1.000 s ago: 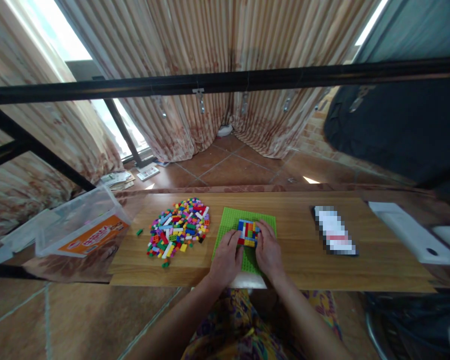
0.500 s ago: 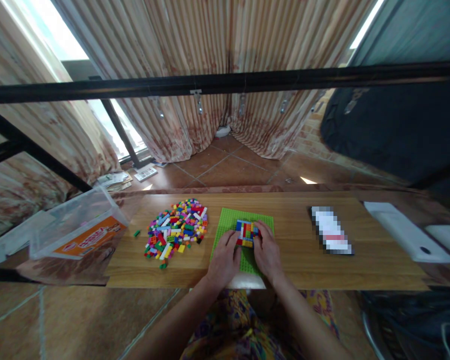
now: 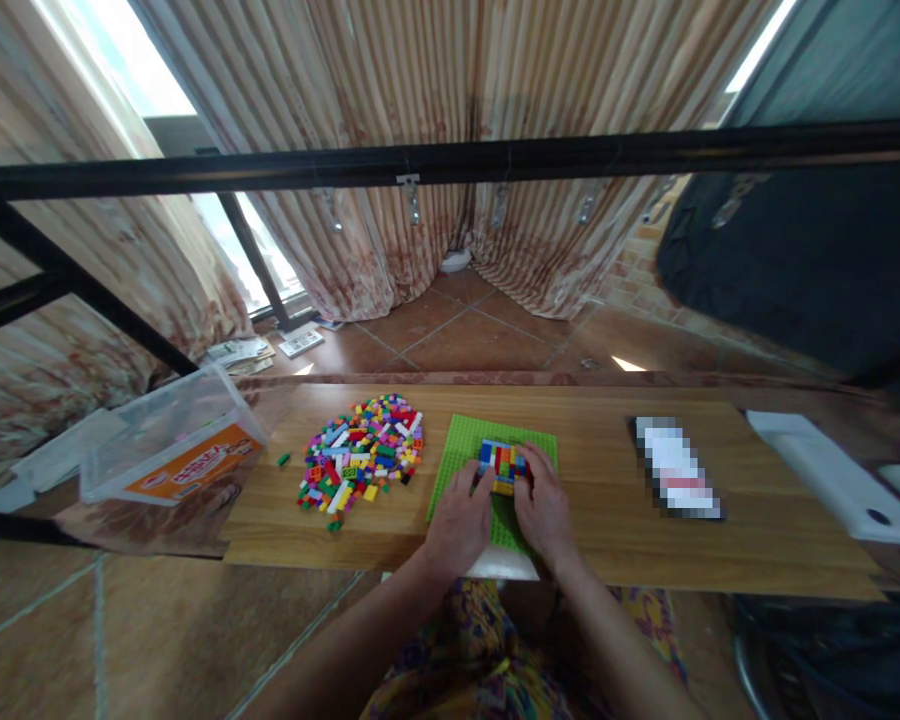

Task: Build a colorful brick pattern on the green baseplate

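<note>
We have the low, multicoloured plastic-brick block [image 3: 503,459] on the flat green studded plastic baseplate [image 3: 460,438], between our bare right hand [image 3: 544,504], grasping its right edge, and our equally near left hand [image 3: 461,514], whose hold we cannot tell.

This looks like a room in a home, with long patterned curtains [image 3: 420,90], a bright window [image 3: 146,60] and brown floor tiles [image 3: 457,335].

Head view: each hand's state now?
Left hand: partly closed at left edge of the multicoloured rectangular plastic-brick block; grip unclear.
Right hand: partly closed at its right edge; grip unclear.
</note>
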Demonstrator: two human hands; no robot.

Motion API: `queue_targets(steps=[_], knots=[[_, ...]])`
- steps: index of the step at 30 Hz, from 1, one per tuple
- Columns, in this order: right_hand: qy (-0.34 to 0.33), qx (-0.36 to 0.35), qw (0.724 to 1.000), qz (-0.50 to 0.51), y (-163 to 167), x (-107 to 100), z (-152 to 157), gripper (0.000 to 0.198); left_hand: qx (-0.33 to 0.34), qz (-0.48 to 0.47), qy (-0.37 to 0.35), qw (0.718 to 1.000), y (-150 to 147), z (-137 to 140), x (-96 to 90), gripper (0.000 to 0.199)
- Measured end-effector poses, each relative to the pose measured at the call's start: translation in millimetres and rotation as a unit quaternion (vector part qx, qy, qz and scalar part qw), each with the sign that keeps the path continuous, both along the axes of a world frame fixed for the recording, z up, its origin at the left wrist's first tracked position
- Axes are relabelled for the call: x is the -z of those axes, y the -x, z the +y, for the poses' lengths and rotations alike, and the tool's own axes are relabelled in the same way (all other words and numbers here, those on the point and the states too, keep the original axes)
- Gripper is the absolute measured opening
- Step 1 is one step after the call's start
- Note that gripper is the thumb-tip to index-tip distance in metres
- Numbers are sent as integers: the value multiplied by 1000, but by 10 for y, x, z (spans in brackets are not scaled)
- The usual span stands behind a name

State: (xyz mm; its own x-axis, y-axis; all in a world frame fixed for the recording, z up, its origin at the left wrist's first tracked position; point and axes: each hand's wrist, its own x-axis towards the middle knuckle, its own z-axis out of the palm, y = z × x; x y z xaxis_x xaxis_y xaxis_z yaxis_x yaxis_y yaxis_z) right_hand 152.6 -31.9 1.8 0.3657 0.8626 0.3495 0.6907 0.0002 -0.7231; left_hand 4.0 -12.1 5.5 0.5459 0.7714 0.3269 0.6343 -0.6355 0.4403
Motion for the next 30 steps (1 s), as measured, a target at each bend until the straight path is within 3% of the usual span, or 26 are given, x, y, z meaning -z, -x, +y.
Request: queue_targets(steps=[5, 12, 30], knots=[[11, -5, 1000, -22, -19, 13, -4, 45, -8, 27, 6, 1000, -19, -21, 28, 45], [4, -63, 995, -72, -97, 60, 109, 46, -18, -14, 47, 999, 8, -61, 15, 50], [-2, -73, 993, -98, -192, 158, 160, 45, -22, -26, 59, 998, 33, -83, -63, 46]])
